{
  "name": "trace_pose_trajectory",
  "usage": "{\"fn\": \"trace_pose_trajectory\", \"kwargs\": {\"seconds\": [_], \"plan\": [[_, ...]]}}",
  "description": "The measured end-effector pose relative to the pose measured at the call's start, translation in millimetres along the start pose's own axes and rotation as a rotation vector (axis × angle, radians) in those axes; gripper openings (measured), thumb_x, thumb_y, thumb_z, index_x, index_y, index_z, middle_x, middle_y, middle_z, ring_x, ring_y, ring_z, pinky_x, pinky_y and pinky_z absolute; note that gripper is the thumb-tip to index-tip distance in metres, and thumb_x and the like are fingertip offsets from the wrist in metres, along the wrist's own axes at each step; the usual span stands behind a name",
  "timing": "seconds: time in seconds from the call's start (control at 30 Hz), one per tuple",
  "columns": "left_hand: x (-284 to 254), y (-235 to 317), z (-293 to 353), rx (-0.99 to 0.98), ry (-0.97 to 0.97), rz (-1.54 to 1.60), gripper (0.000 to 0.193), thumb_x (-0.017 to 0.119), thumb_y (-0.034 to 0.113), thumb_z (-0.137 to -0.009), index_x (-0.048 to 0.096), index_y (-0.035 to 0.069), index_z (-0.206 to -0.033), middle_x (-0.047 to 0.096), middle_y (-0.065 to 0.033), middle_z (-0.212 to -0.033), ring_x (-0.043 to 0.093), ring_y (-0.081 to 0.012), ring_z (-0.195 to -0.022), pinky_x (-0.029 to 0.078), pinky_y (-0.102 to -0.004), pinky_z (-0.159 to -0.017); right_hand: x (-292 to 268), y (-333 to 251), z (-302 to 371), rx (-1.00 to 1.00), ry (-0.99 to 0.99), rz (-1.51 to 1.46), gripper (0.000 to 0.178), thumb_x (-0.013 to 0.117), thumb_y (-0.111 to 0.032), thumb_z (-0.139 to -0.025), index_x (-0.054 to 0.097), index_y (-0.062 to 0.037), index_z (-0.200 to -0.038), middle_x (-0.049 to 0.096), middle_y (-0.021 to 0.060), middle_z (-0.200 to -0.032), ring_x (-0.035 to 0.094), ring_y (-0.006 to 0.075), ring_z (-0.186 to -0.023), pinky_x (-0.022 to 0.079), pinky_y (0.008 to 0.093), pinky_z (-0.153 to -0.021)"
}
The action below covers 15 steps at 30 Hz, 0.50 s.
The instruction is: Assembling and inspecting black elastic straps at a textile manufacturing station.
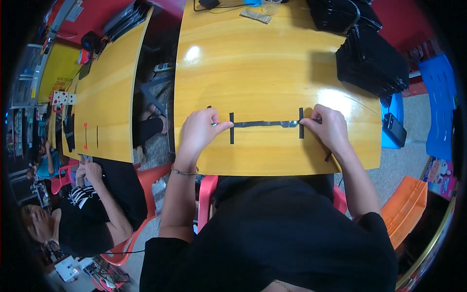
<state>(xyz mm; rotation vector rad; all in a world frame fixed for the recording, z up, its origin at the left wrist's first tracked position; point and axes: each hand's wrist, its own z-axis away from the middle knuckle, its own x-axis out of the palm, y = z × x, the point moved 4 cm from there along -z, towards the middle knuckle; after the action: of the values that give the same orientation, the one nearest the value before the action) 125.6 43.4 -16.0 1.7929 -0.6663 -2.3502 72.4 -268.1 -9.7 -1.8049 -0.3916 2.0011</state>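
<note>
A thin black strip (262, 123) is stretched level across the yellow wooden table, with a shiny patch towards its right end. My left hand (197, 129) pinches its left end, and my right hand (332, 127) pinches the right end. A short dark tail shows below my right hand, near the table's front edge. Two short black tape marks lie crosswise to the strip: the left mark (232, 137) beside my left fingertips, the right mark (301, 132) by my right thumb. The strip spans the gap between them. My fingers partly hide both ends.
Black stacked goods (370, 61) stand at the table's back right. A clear cup (270, 7) and a flat grey-brown piece (255, 16) lie at the far edge. To the left, a person (92, 199) sits at a second table (109, 87). An orange crate (404, 209) is at right.
</note>
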Motion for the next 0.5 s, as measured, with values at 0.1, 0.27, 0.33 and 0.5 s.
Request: {"fn": "trace_pose_trajectory", "kwargs": {"seconds": [0.1,0.27,0.33,0.5], "plan": [[0.2,-2.6,-3.3,0.046,-0.037,0.015,0.039,0.076,0.038,-0.072,0.058,0.004,-0.067,0.061,-0.0145,-0.065,0.060,-0.0305,-0.063,0.046,-0.0380,-0.058,-1.7,-1.0,-0.2,-0.007,-0.009,0.007,0.031,0.076,-0.034,-0.072,0.063,-0.0060,-0.074,0.066,0.0129,-0.072,0.064,0.0311,-0.068,0.050,0.0393,-0.062],[-6.9,-12.6,8.1,-0.012,-0.029,0.132,0.037,0.074,0.037,-0.074,0.060,0.003,-0.070,0.062,-0.0158,-0.067,0.062,-0.0310,-0.065,0.047,-0.0375,-0.059,-0.7,3.4,0.3,-0.032,0.005,-0.046,0.029,0.074,-0.033,-0.074,0.063,-0.0060,-0.074,0.066,0.0129,-0.072,0.064,0.0309,-0.069,0.050,0.0396,-0.062],[-10.6,-14.9,11.5,-0.007,-0.020,0.128,0.037,0.074,0.036,-0.075,0.061,0.002,-0.071,0.062,-0.0161,-0.067,0.062,-0.0312,-0.065,0.047,-0.0376,-0.059,-1.7,2.8,0.2,-0.041,0.010,-0.041,0.028,0.073,-0.033,-0.075,0.064,-0.0060,-0.074,0.066,0.0128,-0.072,0.065,0.0307,-0.069,0.050,0.0396,-0.062],[-19.4,-21.6,17.8,-0.093,0.001,0.149,0.033,0.073,0.031,-0.076,0.060,0.001,-0.071,0.060,-0.0152,-0.064,0.061,-0.0280,-0.060,0.047,-0.0341,-0.056,-1.9,5.9,-0.7,-0.023,-0.021,-0.083,0.028,0.073,-0.032,-0.075,0.064,-0.0061,-0.076,0.066,0.0128,-0.072,0.065,0.0310,-0.069,0.050,0.0391,-0.062]]}}
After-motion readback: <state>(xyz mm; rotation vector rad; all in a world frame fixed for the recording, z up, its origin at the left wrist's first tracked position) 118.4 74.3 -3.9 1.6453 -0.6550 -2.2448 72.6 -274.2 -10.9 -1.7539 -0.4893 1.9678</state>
